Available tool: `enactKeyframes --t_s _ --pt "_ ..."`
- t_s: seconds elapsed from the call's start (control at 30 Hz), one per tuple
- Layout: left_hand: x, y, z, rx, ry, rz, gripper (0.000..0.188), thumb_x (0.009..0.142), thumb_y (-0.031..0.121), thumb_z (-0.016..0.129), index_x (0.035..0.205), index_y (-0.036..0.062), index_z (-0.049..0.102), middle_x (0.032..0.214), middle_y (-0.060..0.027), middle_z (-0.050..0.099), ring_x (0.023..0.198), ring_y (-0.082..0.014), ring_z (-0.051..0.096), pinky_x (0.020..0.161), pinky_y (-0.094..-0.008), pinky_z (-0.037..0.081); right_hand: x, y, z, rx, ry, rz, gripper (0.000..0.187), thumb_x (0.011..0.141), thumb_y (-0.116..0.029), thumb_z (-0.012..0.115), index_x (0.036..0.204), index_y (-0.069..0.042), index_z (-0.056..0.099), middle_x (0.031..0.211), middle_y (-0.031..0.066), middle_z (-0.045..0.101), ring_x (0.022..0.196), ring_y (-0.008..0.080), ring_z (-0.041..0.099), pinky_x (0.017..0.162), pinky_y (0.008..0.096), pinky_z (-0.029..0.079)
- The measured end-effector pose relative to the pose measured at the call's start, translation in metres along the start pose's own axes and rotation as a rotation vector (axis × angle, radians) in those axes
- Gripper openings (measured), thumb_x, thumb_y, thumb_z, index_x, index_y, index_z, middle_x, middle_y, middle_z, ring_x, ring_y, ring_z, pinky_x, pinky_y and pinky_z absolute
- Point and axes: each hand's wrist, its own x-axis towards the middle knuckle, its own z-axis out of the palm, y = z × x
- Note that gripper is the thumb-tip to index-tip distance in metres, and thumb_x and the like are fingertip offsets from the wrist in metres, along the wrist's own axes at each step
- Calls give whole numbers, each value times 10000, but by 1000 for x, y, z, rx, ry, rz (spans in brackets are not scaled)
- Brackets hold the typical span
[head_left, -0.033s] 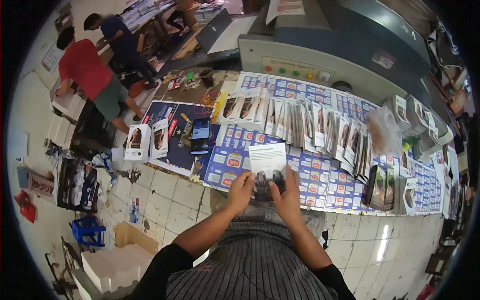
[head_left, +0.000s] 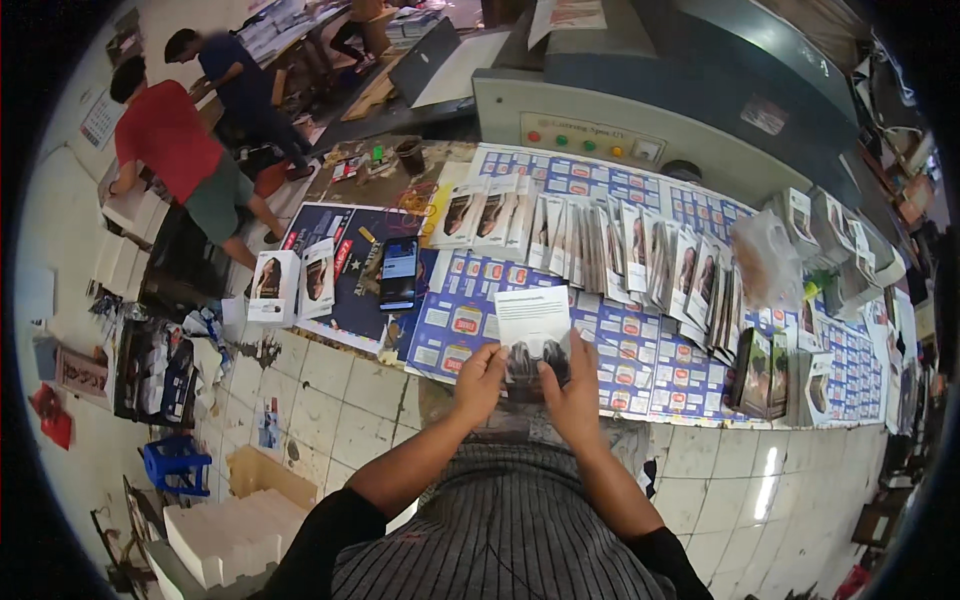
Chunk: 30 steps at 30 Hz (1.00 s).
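Both hands hold a flat printed packet point(head_left: 533, 325) upright in front of my body, over the table's near edge. Its upper part is white with small lines of print, and the lower part carries dark pictures of hair. My left hand point(head_left: 482, 380) grips the lower left edge, and my right hand point(head_left: 572, 385) the lower right, with its thumb across the face. Whether it is one packet or several together, I cannot tell. Beyond it, a long row of similar packets point(head_left: 590, 245) leans across the table point(head_left: 455, 335), which is covered with blue printed sheets.
Left of the row lie a phone point(head_left: 400, 272) and two packet stacks point(head_left: 275, 285). A dark cup point(head_left: 410, 155) stands behind. A plastic bag point(head_left: 768, 260) and darker packs point(head_left: 760, 373) are at the right. A large grey machine point(head_left: 580, 100) borders the back. Two people stand far left.
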Motion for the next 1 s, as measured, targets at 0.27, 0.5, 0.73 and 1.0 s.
enactKeyframes --t_s 0.27,0.5,0.73,1.0 --pt "-4 5 1 38 50 34 227 1040 276 552 1075 62 620 712 76 478 601 -21 440 540 -206 420 -3 -15 4 -341 72 -187 657 859 -152 700 1410 71 421 1406 316 413 1239 459 485 1017 477 436" --pt "-3 -4 -10 -37 -15 2 287 1049 322 518 1118 60 611 767 48 563 639 -52 519 555 -239 447 -5 -20 10 -119 -94 -123 550 869 -57 689 1377 4 489 1316 277 537 1136 420 577 930 443 496" --pt "8 -16 -47 -908 -555 -245 614 1021 504 463 1497 124 390 1449 -143 506 1312 -291 525 1102 -509 418 7 -17 -1 791 -333 369 343 903 -90 706 1223 -13 609 1038 13 669 931 107 595 811 293 495" --pt "54 -31 -38 429 5 89 409 891 174 710 1252 29 588 1217 -165 632 1099 -279 632 856 -422 508 12 94 10 12 -127 436 397 809 -159 735 1144 20 620 1000 220 692 929 353 681 803 405 518"
